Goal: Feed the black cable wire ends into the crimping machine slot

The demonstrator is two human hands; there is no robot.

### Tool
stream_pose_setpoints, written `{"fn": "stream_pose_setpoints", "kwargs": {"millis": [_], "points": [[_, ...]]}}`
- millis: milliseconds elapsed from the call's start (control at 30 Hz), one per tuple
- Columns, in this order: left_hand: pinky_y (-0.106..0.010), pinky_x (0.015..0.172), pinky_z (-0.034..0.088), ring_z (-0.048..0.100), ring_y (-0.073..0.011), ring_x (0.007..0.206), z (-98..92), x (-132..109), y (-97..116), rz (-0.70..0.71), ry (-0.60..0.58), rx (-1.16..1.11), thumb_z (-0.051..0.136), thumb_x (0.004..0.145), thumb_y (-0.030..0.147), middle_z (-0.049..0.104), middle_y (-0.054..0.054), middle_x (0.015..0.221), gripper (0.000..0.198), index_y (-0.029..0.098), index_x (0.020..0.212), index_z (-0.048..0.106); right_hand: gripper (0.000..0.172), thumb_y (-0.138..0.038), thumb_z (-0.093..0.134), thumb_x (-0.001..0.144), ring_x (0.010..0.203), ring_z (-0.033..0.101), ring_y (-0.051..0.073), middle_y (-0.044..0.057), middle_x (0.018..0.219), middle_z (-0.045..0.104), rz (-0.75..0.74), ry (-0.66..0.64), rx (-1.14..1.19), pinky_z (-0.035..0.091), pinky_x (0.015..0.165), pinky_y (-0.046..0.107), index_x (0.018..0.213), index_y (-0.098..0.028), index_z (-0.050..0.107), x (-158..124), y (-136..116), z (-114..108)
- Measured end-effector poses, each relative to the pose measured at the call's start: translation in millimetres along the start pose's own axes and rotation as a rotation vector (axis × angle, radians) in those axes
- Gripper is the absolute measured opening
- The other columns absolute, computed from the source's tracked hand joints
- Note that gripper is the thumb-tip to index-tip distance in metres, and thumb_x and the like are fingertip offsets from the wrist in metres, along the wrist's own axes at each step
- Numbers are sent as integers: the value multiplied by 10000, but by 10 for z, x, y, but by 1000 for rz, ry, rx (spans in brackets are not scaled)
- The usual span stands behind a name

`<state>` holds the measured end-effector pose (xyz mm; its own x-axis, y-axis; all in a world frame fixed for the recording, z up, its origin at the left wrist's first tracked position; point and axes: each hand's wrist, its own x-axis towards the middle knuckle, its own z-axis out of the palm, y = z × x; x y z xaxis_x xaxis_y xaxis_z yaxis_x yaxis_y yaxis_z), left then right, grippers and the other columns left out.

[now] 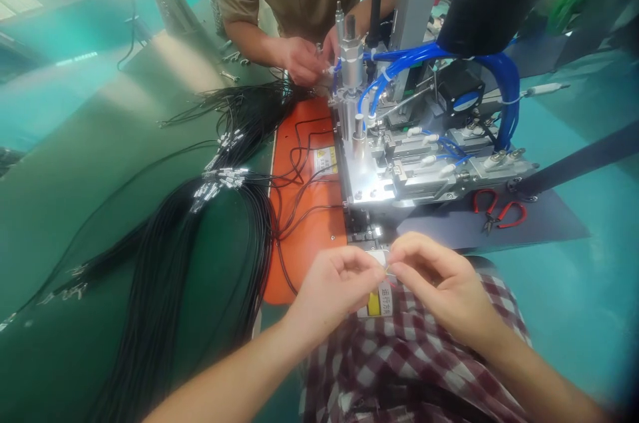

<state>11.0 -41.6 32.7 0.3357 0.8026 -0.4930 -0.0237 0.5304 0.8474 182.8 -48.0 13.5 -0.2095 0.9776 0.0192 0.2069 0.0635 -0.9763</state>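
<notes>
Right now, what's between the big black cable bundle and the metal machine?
An orange panel, with black cables and a label on it; head view.

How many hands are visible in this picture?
4: the wearer's left hand and right hand, close together in front; a co-worker's right hand and partly hidden left hand on the far side.

Your machine plate (367, 184) is shiny metal, the blue tubes (508, 100) glossy plastic. Your checked garment (414, 360) is matt cloth; the black cables (162, 263) look smooth, plastic-sheathed; your thin wire (387, 269) is too small to judge.
</notes>
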Motion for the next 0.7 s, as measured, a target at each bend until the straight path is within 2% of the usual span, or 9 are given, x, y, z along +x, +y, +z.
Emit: {"fn": "stream_pose_setpoints", "kwargs": {"millis": [167, 467, 567, 700], "points": [[-173, 409, 234, 325, -38, 412, 6, -6, -5, 10, 5, -18, 680, 762, 309, 434, 66, 483, 203, 143, 691, 586, 154, -268, 455, 949, 649, 465, 142, -3, 765, 493, -1, -83, -17, 398, 588, 263, 818, -223, 523, -14, 29, 22], [-169, 414, 224, 313, -33, 419, -12, 22, -40, 31, 7, -55, 678, 784, 302, 415, 73, 488, 206, 138, 710, 578, 216, -301, 378, 982, 627, 370, 133, -33, 713, 412, 143, -139, 50, 355, 573, 243, 793, -226, 452, -21, 20, 56], [-169, 414, 219, 307, -32, 418, 4, 23, -35, 48, 44, -65, 695, 769, 315, 417, 74, 492, 221, 138, 714, 574, 226, -331, 374, 985, 625, 359, 134, -34, 707, 384, 192, -119, 51, 352, 566, 243, 795, -228, 442, -62, 19, 88], [-163, 413, 220, 300, -32, 413, 38, 14, -41, 56, 72, -66, 701, 760, 320, 397, 86, 460, 229, 134, 712, 576, 197, -304, 376, 982, 663, 404, 143, -21, 742, 429, 143, -32, -30, 375, 602, 250, 817, -228, 453, -127, 28, 144]]}}
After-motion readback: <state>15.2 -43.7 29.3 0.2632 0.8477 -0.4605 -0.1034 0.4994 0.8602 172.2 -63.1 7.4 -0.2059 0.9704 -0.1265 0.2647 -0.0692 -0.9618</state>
